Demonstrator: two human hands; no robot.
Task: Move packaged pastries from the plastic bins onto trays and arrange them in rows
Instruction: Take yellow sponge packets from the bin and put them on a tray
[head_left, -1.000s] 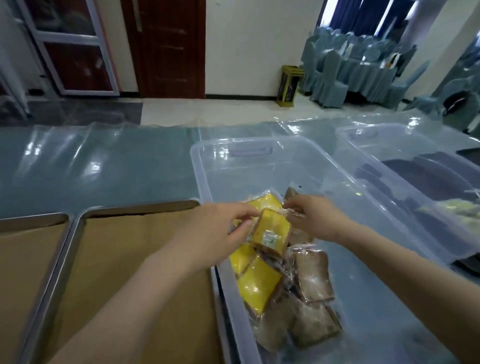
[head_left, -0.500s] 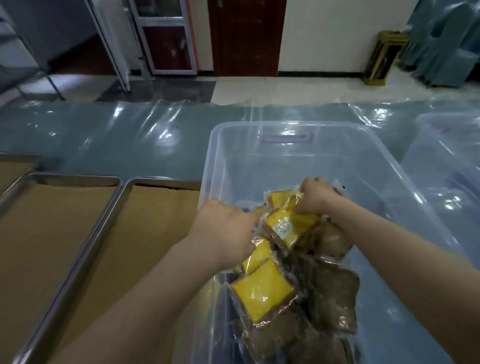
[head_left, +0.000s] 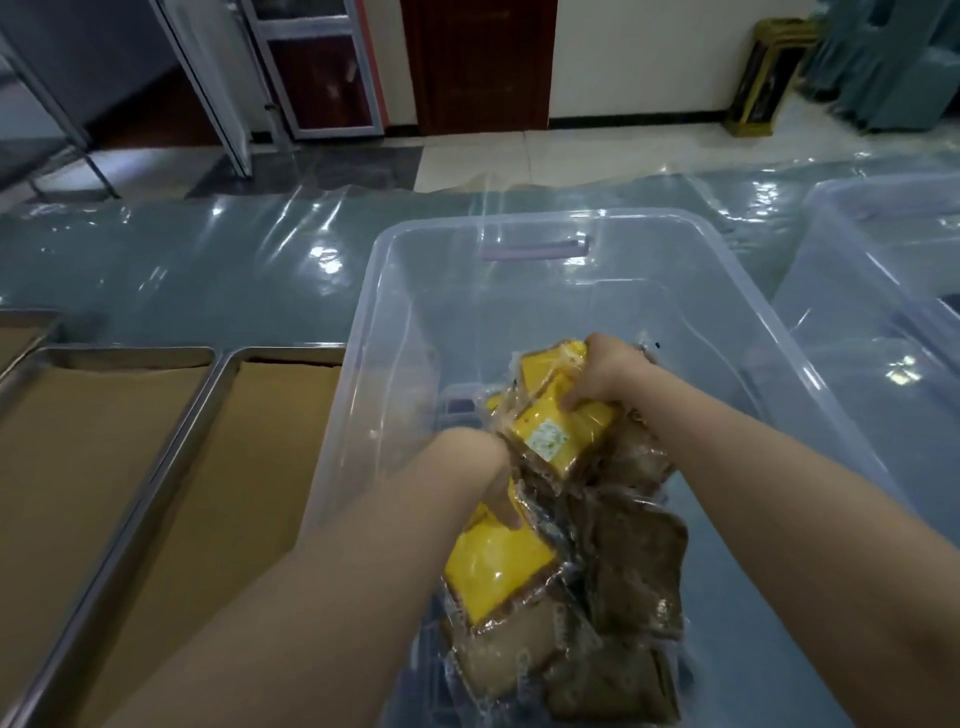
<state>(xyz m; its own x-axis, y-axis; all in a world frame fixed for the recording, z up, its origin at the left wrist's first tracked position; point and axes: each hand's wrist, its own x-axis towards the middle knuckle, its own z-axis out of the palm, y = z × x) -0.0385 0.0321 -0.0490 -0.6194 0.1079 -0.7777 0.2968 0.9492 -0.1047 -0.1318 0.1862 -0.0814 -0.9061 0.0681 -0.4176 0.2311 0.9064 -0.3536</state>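
A clear plastic bin (head_left: 395, 291) stands on a counter (head_left: 208, 270) covered with glossy transparent film. Inside the bin, toward its near half, lies a pile of packaged pastries: yellow-topped packs and brown packs (head_left: 634, 561), each sealed in clear wrap.

Both hands reach into the bin. The right hand (head_left: 608, 371) is clenched on the upper yellow pastry pack (head_left: 556, 421), which bears a small white label; the fingers curl over its far edge and the pack sits tilted on top of the pile. The left hand (head_left: 483, 467) reaches down at the left side of the pile, fingers closed against a lower yellow pastry pack (head_left: 493, 566); whether it fully grips that pack cannot be told, as the wrist hides most of the fingers.

To the left of the bin, just beside its wall, a metal tray (head_left: 218, 374) lined with brown paper rests on the counter. A second lined tray (head_left: 104, 358) touches the first on its left. A second clear bin (head_left: 852, 260) stands to the right of the first bin.
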